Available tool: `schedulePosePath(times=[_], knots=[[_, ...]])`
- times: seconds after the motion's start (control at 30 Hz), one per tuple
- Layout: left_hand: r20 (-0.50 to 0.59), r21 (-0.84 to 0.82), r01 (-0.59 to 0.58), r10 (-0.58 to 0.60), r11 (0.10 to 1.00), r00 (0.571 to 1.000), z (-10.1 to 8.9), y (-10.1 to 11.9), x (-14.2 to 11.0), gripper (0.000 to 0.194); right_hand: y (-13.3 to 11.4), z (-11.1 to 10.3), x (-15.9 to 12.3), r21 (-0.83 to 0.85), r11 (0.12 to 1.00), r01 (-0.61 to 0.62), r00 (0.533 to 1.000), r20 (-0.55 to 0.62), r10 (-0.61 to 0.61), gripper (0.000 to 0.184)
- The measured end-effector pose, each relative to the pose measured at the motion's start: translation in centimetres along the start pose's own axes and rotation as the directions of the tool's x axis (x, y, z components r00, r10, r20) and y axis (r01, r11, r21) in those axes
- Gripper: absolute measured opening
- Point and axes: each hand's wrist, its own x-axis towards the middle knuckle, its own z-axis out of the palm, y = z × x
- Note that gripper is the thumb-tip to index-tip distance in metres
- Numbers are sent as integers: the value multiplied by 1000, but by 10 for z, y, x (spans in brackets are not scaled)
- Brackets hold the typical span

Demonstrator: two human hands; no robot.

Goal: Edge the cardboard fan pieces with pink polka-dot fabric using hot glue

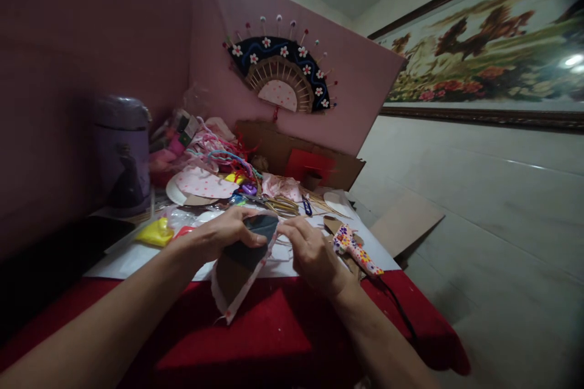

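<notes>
My left hand grips a cardboard piece, thumb across its dark upper part. Pale pink fabric with red dots is folded over the rim of the cardboard, and the piece tilts down past the front of the white work sheet. At its upper right edge, the fingers of my right hand are closed on the folded fabric edge. To the right of that hand lies a flower-patterned glue gun, its cord running over the red cloth. A dotted fabric-covered piece rests farther back on the left.
Scissors and a blue cutter lie behind my hands. Tangled ribbons and a purple canister stand at the back left. A decorated fan is on the pink panel. Red cloth covers the table's front.
</notes>
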Motion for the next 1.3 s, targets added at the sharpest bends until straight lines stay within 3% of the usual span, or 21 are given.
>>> schedulePosePath(times=[0.1,0.17,0.23,0.27,0.3,0.33,0.4,0.43,0.5,0.63,0.7,0.77,1.0,1.1,1.2,1.3], knots=[[-27,-53,-15,14,998,1000,-1,3,-1,33,-6,-2,-5,-33,999,36,998,-41,-37,32],[-20,-85,-5,3,996,1000,-2,4,-1,34,-7,-3,-8,1,1000,-8,988,-156,8,30],[1,-98,-3,3,995,1000,-4,4,-2,33,-6,-1,-9,136,975,-174,921,-329,210,25],[9,-98,-11,12,995,1000,-4,4,-2,34,-4,0,-7,257,921,-292,852,-368,372,20],[12,-96,-22,23,995,1000,-4,4,-2,36,-2,3,-5,406,823,-398,776,-330,538,15],[14,-94,-30,32,995,999,-3,4,-3,39,0,5,-2,560,677,-478,707,-213,675,15],[23,-90,-35,37,995,999,-1,5,-4,44,3,10,4,784,319,-532,624,108,774,26],[35,-85,-33,36,996,999,0,6,-5,45,3,12,6,840,158,-519,611,236,756,30],[61,-70,-22,27,997,998,2,8,-6,43,3,14,10,883,-67,-465,610,374,699,34],[86,-34,9,-6,999,996,4,8,-6,41,2,12,11,838,-286,-464,612,537,581,43],[104,-16,10,-8,1000,995,3,5,-5,40,2,11,10,808,-328,-490,602,585,544,44],[108,-2,4,-4,1000,994,1,1,-3,41,3,11,9,804,-313,-505,596,587,547,45],[86,40,18,-21,999,996,1,1,-4,30,4,14,5,840,31,-542,662,404,632,41],[77,65,6,-11,998,997,2,2,-3,25,4,15,4,834,86,-546,671,373,641,38],[87,57,7,-12,998,996,3,3,-3,24,4,17,5,862,5,-507,664,386,640,40],[66,41,16,-19,999,998,4,4,-3,28,3,17,8,857,-200,-475,633,491,599,46]])
